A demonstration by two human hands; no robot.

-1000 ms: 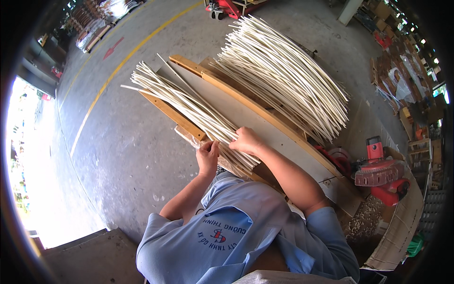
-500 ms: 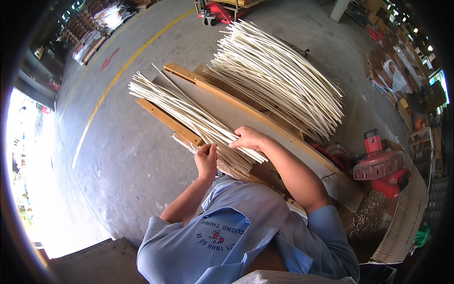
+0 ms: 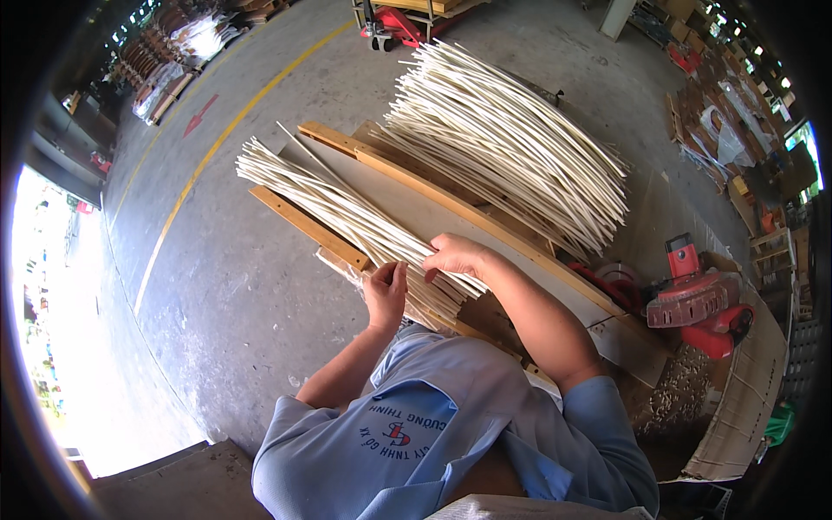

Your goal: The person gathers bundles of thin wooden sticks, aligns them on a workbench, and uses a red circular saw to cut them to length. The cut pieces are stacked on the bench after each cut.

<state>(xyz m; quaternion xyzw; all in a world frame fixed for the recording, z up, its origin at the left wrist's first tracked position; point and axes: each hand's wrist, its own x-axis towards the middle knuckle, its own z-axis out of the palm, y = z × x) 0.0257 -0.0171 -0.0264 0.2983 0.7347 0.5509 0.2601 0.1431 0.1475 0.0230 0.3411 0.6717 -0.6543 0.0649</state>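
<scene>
A long bundle of thin cream sticks (image 3: 334, 204), like cane, lies slantwise across the wooden bench in front of me. My right hand (image 3: 455, 256) is over the bundle's near end, its fingers and thumb curled round some of the sticks. Close to its left, my left hand (image 3: 386, 296) is pinched shut at the bundle's near-left edge; whatever is between its fingertips is too small to make out. One stick (image 3: 308, 147) juts apart from the others at the far end. Beyond the bench's long rail rests a much larger pile of similar sticks (image 3: 511, 143).
Wooden rails (image 3: 308, 227) border the bench board (image 3: 511, 251). At its right end stands a red power saw (image 3: 698, 299), with short offcuts (image 3: 685, 381) below beside a cardboard sheet (image 3: 737, 399). A red pallet jack (image 3: 394, 26) is at the far side.
My left hand has shifted slightly right, closer to my right hand. The right hand's fingers have curled a little further down over the sticks. The bundle lies nearly as before.
</scene>
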